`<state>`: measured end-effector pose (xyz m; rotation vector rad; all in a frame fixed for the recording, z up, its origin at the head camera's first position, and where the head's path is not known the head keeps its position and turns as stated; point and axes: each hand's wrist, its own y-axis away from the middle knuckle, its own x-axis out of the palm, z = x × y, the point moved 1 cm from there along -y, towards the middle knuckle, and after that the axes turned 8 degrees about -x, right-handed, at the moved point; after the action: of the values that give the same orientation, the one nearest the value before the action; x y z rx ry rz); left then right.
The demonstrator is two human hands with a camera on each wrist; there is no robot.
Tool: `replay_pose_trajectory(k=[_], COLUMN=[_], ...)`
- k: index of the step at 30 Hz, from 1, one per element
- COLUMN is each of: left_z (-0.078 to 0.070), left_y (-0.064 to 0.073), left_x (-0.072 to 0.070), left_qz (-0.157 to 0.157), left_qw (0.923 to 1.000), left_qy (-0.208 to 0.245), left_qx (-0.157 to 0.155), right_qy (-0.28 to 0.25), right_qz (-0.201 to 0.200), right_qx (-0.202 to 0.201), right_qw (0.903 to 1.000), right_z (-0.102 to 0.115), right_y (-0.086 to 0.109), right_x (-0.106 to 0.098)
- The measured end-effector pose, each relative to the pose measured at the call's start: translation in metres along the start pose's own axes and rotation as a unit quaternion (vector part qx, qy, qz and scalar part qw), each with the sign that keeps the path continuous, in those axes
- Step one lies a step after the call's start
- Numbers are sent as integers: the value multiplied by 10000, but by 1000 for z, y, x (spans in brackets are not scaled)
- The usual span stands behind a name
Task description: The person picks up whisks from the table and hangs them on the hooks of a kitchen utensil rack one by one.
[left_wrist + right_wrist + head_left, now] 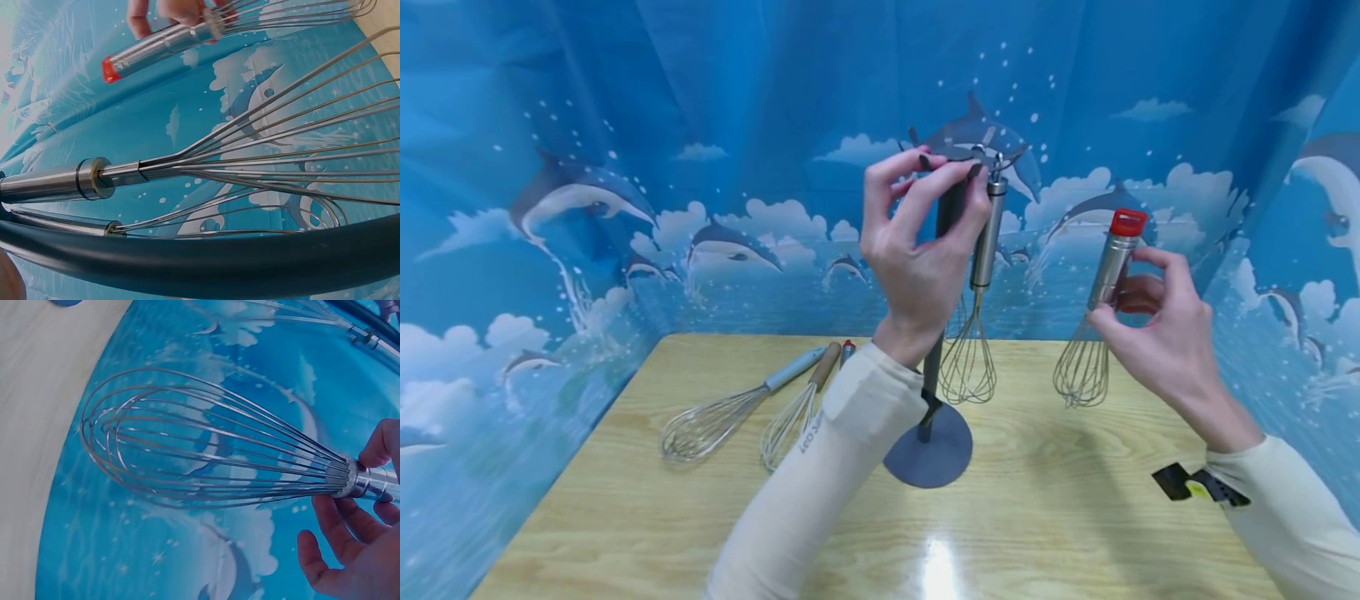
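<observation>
My left hand (925, 242) is raised at the top of a dark metal hanging stand (931, 450), its curled fingers pinching the stand's hooked top. Just right of those fingers hangs a steel-handled whisk (987, 242), wires down. A second hanging whisk (59, 220) shows beside it in the left wrist view, mostly hidden in the head view. Off to the right, my right hand (1172, 333) grips a steel whisk with a red end loop (1108, 271) by its handle. That whisk is held above the table, almost upright, loop up and wires (212, 444) down, apart from the stand.
Left of the stand, a whisk with a light blue handle (793, 368) and one with a wooden handle (826, 365) lie on the wooden table (1037, 517). Another red-tipped handle (847, 352) is partly hidden by my left sleeve. A dolphin-print curtain (737, 150) surrounds the table.
</observation>
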<state>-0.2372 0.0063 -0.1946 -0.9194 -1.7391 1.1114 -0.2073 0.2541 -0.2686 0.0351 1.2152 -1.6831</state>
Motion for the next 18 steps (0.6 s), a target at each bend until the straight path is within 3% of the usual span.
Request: replay_pose_trajectory(k=[18], left_z=[-1], left_y=[0], left_x=[0], left_qz=[-19], left_qw=[9999], left_qy=[-71], left_qx=[76], right_qy=[-617], right_qz=[-585], right_qx=[-1037], right_qw=[9910], right_z=[44], right_y=[-2], right_x=[-1])
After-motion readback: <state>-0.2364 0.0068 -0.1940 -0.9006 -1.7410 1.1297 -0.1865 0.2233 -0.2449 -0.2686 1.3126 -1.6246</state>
